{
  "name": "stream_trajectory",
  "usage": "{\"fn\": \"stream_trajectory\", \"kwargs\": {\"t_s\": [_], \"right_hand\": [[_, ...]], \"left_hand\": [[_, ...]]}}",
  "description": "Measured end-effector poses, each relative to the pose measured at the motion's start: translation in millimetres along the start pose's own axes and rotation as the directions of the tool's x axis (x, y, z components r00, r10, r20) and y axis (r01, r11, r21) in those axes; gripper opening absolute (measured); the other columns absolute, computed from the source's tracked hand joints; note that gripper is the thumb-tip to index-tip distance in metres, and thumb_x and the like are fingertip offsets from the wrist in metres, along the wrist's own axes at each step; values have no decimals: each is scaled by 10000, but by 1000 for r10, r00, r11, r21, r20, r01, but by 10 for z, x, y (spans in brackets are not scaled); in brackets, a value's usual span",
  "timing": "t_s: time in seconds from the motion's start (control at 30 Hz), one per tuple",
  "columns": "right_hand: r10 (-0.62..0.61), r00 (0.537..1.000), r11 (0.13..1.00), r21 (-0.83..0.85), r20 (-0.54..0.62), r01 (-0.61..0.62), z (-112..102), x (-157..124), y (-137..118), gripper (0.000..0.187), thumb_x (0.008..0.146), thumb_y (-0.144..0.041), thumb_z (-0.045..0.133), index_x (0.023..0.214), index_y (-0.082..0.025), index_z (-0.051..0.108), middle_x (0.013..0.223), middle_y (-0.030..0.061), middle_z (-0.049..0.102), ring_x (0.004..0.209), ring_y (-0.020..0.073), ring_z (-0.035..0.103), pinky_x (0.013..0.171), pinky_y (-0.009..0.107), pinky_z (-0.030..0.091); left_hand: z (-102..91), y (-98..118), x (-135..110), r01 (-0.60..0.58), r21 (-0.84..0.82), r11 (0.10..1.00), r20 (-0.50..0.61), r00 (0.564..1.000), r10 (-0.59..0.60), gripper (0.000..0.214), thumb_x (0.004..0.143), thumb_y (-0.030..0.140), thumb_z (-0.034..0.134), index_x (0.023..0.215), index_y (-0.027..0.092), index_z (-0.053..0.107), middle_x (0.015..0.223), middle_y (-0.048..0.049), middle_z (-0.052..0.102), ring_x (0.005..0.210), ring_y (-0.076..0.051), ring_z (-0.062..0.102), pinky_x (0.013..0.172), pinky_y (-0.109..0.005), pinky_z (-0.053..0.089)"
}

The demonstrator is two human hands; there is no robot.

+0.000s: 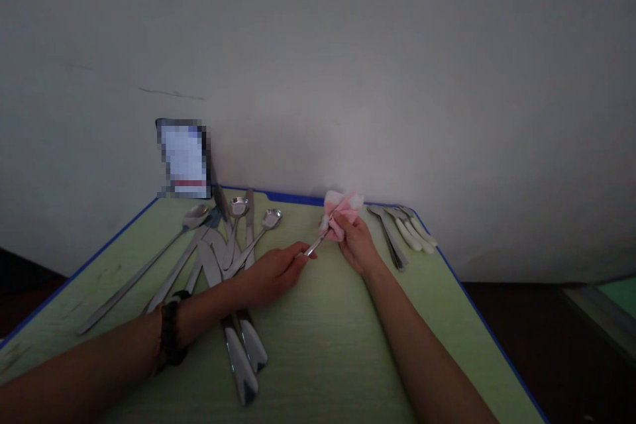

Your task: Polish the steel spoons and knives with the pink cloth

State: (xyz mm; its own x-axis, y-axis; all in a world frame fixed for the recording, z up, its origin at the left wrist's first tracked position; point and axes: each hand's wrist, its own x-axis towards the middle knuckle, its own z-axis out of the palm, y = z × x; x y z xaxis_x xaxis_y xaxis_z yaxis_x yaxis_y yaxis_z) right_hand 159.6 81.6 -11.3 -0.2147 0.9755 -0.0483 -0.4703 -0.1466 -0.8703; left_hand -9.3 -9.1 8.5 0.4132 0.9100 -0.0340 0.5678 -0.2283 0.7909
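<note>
My left hand is closed on the handle end of a slim metal utensil, which slants up to the right. A pink and white cloth is pinched in my right hand and wraps the utensil's far end, so its kind is hidden. Under and beyond my left forearm lies a loose pile of cutlery: a long-handled spoon, two smaller spoons and several table knives, some crossing each other. Just right of my right hand sits a group of metal utensils.
Utensils with white handles lie near the right edge of the light green table, which has blue edging. A blurred device with a lit screen leans on the wall at the back left.
</note>
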Motion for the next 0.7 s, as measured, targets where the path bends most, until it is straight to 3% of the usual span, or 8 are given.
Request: {"fn": "stream_trajectory", "kwargs": {"t_s": [0.33, 0.57, 0.7], "right_hand": [[0, 999, 1000, 1, 34, 0, 10, -9, 1, 201, 628, -289, 745, 747, -152, 660, 732, 10, 690, 647, 111, 612, 686, 251, 521], [7, 988, 1000, 4, 152, -8, -14, -30, -44, 245, 591, -130, 688, 832, -172, 688, 837, 11, 703, 735, 136, 623, 696, 250, 516], [9, 989, 1000, 8, 147, -10, -23, -33, -49, 259, 587, -128, 697, 841, -180, 686, 830, 8, 704, 752, 140, 629, 716, 258, 515]], "left_hand": [[5, -6, 22, 13, 43, 999, -13, 1000, -13, 344, 912, 331, 289, 1075, 154, 535, 567, 56, 428, 508, -121, 416, 508, -228, 293], [-4, -3, 8, -15, 74, 997, -4, 1000, 15, 334, 907, 342, 301, 1045, 153, 540, 690, 10, 539, 616, -138, 500, 590, -239, 355], [-8, 0, 4, -25, 100, 995, 1, 1000, 25, 317, 907, 339, 301, 1033, 167, 536, 692, 13, 544, 611, -134, 493, 596, -235, 360]]}}
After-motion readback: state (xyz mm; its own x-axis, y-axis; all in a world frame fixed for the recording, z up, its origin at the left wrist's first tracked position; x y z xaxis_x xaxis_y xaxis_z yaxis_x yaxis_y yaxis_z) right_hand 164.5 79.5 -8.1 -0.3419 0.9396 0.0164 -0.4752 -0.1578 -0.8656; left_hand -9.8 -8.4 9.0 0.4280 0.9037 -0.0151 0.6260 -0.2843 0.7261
